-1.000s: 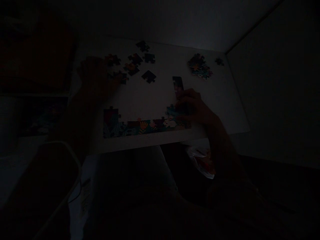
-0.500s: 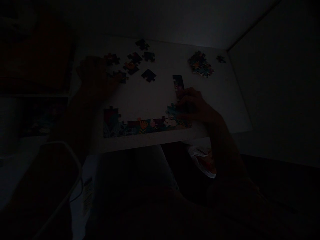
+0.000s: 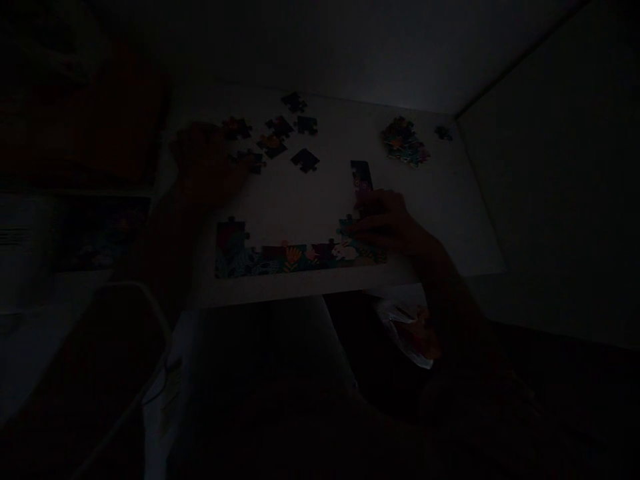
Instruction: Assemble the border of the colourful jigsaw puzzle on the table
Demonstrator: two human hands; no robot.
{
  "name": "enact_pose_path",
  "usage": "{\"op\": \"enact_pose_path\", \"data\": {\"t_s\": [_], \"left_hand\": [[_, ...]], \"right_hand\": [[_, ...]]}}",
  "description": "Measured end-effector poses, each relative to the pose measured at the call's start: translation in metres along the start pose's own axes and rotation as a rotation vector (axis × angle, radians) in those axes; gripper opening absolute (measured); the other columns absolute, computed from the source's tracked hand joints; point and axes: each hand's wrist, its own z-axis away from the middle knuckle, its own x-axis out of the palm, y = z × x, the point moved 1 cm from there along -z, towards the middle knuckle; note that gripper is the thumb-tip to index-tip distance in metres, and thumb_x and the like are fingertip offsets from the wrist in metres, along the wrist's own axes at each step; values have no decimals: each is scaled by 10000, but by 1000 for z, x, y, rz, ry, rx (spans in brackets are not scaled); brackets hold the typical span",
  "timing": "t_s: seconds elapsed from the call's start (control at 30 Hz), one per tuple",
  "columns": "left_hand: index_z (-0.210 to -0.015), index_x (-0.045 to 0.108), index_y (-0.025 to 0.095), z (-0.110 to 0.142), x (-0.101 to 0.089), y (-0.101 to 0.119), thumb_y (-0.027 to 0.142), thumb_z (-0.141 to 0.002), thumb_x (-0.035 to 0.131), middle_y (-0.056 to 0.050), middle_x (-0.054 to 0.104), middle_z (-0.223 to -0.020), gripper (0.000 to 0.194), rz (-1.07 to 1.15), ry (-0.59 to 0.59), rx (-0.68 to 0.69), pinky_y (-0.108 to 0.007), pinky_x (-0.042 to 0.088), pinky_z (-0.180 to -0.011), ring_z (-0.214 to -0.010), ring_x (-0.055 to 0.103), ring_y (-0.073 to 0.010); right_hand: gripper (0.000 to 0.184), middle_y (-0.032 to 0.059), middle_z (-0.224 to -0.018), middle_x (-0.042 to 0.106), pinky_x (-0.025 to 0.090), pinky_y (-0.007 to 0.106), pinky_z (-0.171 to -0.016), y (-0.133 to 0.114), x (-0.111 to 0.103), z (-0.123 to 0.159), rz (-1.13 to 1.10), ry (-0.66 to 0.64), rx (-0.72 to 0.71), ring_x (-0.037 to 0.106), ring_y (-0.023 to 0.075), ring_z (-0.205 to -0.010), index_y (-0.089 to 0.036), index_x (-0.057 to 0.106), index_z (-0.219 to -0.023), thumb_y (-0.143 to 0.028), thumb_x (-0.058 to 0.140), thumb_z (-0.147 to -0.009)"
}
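Right hand (image 3: 387,221) curls, well apart from left hand (image 3: 210,168)

We can see 2 bare hands, the left hand (image 3: 213,163) and the right hand (image 3: 390,220), and the bare lower part of the right arm (image 3: 443,277). We spot 1 thin, pale cord (image 3: 161,317) bending across the left arm (image 3: 167,230). On the legs we see dull grey trousers (image 3: 300,327). It's too dark for us to tell where any sleeves end.

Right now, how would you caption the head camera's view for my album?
In dim light: right hand at a partly joined jigsaw, left hand beside loose pieces.
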Motion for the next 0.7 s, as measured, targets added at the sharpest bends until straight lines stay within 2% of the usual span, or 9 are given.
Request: {"op": "enact_pose_path", "data": {"t_s": [0.1, 0.2, 0.3, 0.4, 0.5, 0.6, 0.7], "left_hand": [[-1912, 443, 107, -1, 1, -2, 631, -1168, 623, -254, 344, -1952, 927, 3, 24, 24, -646, 152, -1521, -1831, 277, -473], [-1915, 474, 203, -4, 7, -8, 635, -1157, 656, -223, 431, -1902, 892, 35, 72, 72, -643, 220, -1499, -1790, 357, -456], [-1858, 542, 273, -10, 16, -16, 682, -1116, 696, -230, 503, -1858, 861, 51, 112, 96, -705, 269, -1464, -1757, 388, -509], [-1810, 581, 262, -14, 21, -19, 685, -1087, 715, -262, 516, -1838, 849, 57, 139, 84, -759, 278, -1448, -1758, 386, -572], [-1782, 607, 242, -13, 18, -18, 662, -1088, 741, -274, 514, -1822, 822, 78, 135, 67, -767, 283, -1450, -1759, 403, -586], [-1672, 683, 228, -10, 7, -17, 641, -1074, 829, -261, 533, -1799, 742, 99, 109, 64, -746, 308, -1451, -1732, 447, -560], [-1550, 742, 208, -6, -4, -20, 602, -1023, 952, -239, 565, -1765, 691, 124, 78, 87, -731, 340, -1445, -1701, 478, -532]], "right_hand": [[246, 73, -1473, 776, 512, 669, -1232, 4, 0, 2, -59, 52, -36, 726, 370, -1334, -531, 980, -1324, -625, 857, -1133], [239, 74, -1363, 794, 611, 629, -1165, 4, -3, 4, -230, 120, 11, 764, 352, -1281, -512, 980, -1292, -632, 889, -1107], [229, 76, -1288, 818, 679, 589, -1094, 1, -12, -5, -305, 197, 80, 796, 341, -1215, -460, 975, -1221, -623, 930, -1066], [249, 84, -1167, 851, 694, 552, -977, -2, -20, -36, -181, 176, 78, 815, 328, -1072, -393, 965, -1140, -623, 894, -1076], [309, 93, -1090, 854, 662, 515, -901, -1, -18, -85, -6, 150, 40, 805, 312, -954, -336, 958, -1117, -621, 842, -1101], [410, 119, -1213, 849, 652, 508, -896, 3, -3, -129, 89, 248, 104, 779, 299, -924, -299, 955, -1182, -685, 860, -1080], [508, 144, -1316, 832, 653, 535, -920, 8, 20, -149, 163, 277, 199, 760, 298, -911, -281, 960, -1256, -741, 879, -1054]]}}
